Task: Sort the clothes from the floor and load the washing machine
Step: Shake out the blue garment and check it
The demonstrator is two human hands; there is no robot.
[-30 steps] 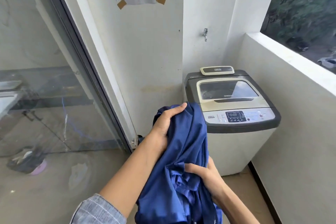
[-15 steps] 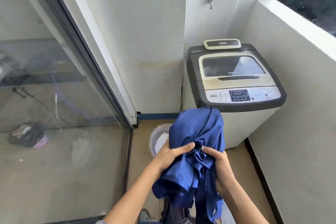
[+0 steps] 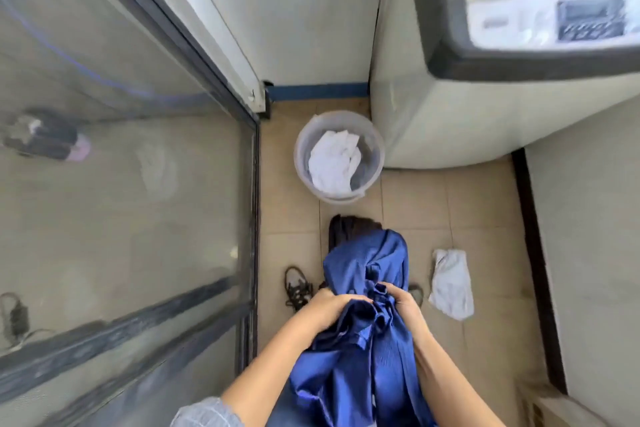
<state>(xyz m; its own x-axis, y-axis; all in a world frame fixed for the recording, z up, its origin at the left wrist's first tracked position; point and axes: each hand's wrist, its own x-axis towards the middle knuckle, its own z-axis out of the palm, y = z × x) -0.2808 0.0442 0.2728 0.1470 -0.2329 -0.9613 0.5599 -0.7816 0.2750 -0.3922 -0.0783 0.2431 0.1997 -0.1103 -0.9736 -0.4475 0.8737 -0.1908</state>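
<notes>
Blue garment (image 3: 367,291) bunched between both my hands, its upper part standing in a crumpled mound above my knuckles and the rest hanging down between my forearms. Just beyond the cloth, a dark garment (image 3: 349,229) lies on the tiled floor (image 3: 485,218), partly hidden behind the blue mound. Farther ahead stands a translucent bucket (image 3: 301,156) with white laundry (image 3: 334,161) inside, right beside the washing machine (image 3: 467,114), whose control panel (image 3: 554,21) shows up and to the right of my grip. To the right of my right hand a pale grey cloth (image 3: 450,282) lies flat on the tiles; to the left of my left hand lies a dark strappy item (image 3: 296,288) I cannot identify. A glass door (image 3: 121,184) runs along my left. My left hand (image 3: 329,310) curls its fingers over the fabric from the left, my right hand (image 3: 403,303) clenches it from the right, both close together, forearms converging toward them.
</notes>
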